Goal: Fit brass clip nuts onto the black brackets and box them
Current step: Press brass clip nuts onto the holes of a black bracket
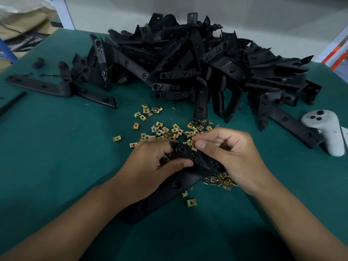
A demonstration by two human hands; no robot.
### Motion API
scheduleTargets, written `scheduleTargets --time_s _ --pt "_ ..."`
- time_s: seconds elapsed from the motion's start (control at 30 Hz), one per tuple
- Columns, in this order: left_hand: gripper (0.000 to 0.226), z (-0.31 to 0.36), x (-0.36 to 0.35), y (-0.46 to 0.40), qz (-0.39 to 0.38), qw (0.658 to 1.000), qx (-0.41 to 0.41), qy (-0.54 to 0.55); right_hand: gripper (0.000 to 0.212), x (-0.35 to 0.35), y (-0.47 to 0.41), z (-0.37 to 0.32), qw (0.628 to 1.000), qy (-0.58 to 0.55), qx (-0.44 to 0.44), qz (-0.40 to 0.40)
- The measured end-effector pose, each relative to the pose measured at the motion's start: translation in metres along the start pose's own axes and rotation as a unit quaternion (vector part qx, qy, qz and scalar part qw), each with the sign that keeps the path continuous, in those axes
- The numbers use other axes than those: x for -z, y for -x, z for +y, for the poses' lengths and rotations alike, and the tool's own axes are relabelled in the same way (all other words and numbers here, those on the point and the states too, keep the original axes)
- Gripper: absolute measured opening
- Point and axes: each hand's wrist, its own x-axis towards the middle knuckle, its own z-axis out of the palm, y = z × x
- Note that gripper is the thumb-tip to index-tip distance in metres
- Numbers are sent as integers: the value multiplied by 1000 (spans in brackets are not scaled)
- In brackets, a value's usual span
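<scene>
**Both hands on one black bracket above the brass clip-nut scatter**

No box or other container in view; all parts lie loose on the green table mat [56, 147].

Held bracket [169, 185]: long, flat, black plastic, bent near its upper end, round holes along its length. It runs from the hands diagonally down toward the left forearm, lower end resting on the mat. The upper end has a raised round boss with a hole.

Left hand [150, 162]: fingers and thumb curled around the bracket's upper end, thumb lying along its edge. Right hand [231, 155]: thumb and fingertips pinched together at the bracket's top edge, just right of the boss. Whether a clip nut sits in that pinch is hard to make out; a bit of brass shows beside the thumb.

Brass clip nuts [169, 129]: small square yellowish pieces with centre holes, scattered just beyond the hands, a small cluster [220, 180] under the right wrist, a few singles beside the bracket.

Pile of black brackets [197, 63]: large tangled heap beyond the nuts, individual pieces hard to count. One separate bracket [56, 87] lies left of the pile. A white handheld controller [327, 129] is right of the pile, next to the frame edge.
</scene>
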Motion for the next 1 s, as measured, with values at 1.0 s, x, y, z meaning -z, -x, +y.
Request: scheduleTargets --time_s 1.0 --pt "23 -3 2 3 46 996 56 54 39 30 -7 17 890 455 7 -24"
